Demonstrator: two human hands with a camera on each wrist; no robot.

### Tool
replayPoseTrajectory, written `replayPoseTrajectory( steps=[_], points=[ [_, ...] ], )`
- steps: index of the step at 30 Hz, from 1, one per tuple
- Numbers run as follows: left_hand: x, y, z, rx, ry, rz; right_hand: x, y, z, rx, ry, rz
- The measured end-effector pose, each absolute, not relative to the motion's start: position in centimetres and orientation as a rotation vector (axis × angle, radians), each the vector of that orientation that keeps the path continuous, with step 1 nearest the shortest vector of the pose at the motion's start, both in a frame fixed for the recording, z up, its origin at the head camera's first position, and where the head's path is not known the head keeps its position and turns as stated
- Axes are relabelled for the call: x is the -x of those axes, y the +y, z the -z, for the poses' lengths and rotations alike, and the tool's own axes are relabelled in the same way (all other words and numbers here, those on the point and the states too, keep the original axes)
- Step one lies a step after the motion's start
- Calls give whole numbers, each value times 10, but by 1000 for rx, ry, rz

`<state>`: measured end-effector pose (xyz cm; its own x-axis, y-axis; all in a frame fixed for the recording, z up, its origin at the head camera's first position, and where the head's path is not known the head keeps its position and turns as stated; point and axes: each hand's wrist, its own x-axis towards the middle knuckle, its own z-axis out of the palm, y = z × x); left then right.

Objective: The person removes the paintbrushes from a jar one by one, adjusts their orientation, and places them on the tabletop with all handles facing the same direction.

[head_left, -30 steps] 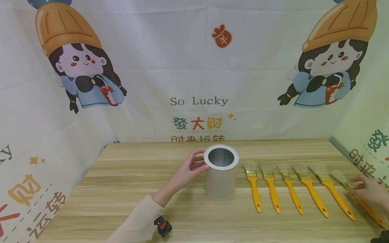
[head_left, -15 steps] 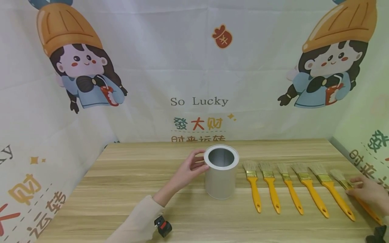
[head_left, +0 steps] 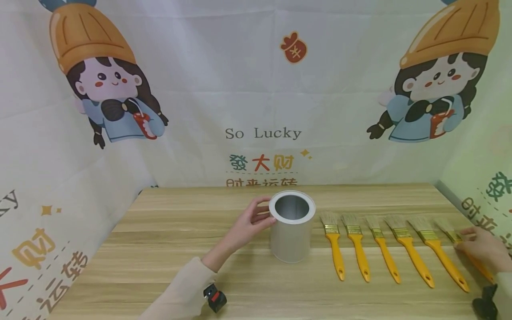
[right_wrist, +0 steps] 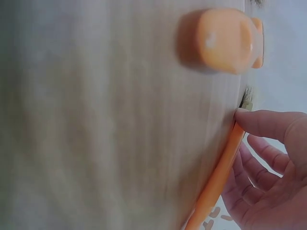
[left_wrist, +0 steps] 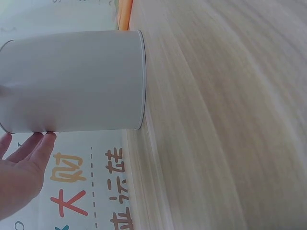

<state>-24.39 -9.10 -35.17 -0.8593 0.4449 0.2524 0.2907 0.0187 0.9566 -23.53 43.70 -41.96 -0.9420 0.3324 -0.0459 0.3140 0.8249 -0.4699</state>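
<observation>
A grey-white paint can [head_left: 291,242] with an open top stands upright mid-table. My left hand [head_left: 244,226] holds it at the left near the rim, thumb in front and fingers further back; in the left wrist view, fingertips touch the can's side [left_wrist: 72,81]. At the far right, my right hand [head_left: 482,249] pinches the outermost paintbrush [head_left: 482,268], near its metal band. The right wrist view has the thumb on the orange-yellow handle [right_wrist: 218,177], other fingers along its far side. That brush lies at table level, bristles pointing away; the hand covers part of the handle.
Several more paintbrushes [head_left: 382,258] with yellow handles lie in a row between the can and my right hand, bristles to the back. The wooden table [head_left: 168,231] ends at a printed cloth backdrop [head_left: 192,111], which also hangs at both sides.
The right hand has shifted slightly left, and the handle end of its brush has swung left and away, nearer the row. The left hand and the can have stayed put.
</observation>
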Motion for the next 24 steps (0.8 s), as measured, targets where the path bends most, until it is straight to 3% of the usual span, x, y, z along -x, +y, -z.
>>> replayPoseTrajectory(
  steps=[12,24],
  points=[
    [242,-90,349,-766,2176,-1951,236,436,417,552,-2918,-845],
    [254,-107,364,-777,2373,-1846,262,430,436,82,-2712,-775]
  ],
)
